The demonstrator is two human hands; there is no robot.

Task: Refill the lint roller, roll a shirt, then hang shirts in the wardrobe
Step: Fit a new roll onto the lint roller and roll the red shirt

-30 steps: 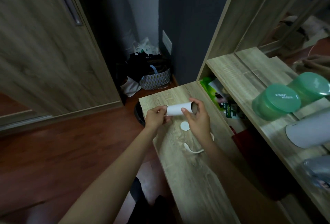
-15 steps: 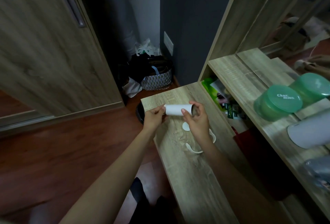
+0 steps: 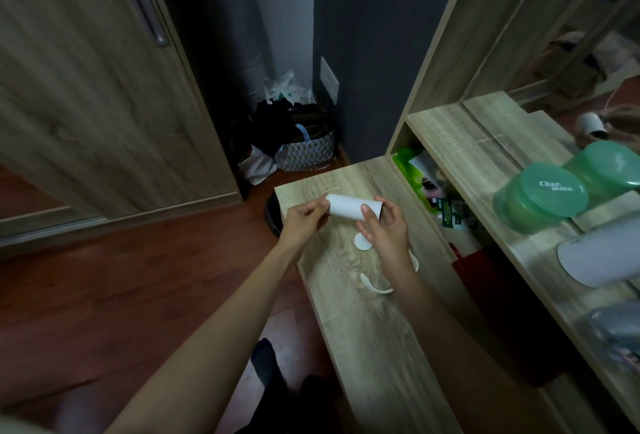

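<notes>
I hold a white lint roller refill tube (image 3: 348,206) level above the far end of the wooden table (image 3: 367,323). My left hand (image 3: 300,222) pinches its left end. My right hand (image 3: 386,231) grips its right end, thumb on the front, fingers around the dark open end. Below the tube a small white round cap (image 3: 362,242) lies on the table. A white curved lint roller handle (image 3: 374,286) lies nearer to me, partly hidden by my right wrist. No shirt is in view.
A wooden wardrobe door (image 3: 90,94) with a metal handle stands at left. A patterned bag (image 3: 306,153) with dark clothes sits on the floor in the corner. The shelf (image 3: 460,143) at right carries a green lidded tub (image 3: 542,196) and a white container (image 3: 602,257); packets lie beneath.
Both hands have stayed on the tube. My left hand's fingers shifted slightly at the tube's left end; the tube sits a little more level.
</notes>
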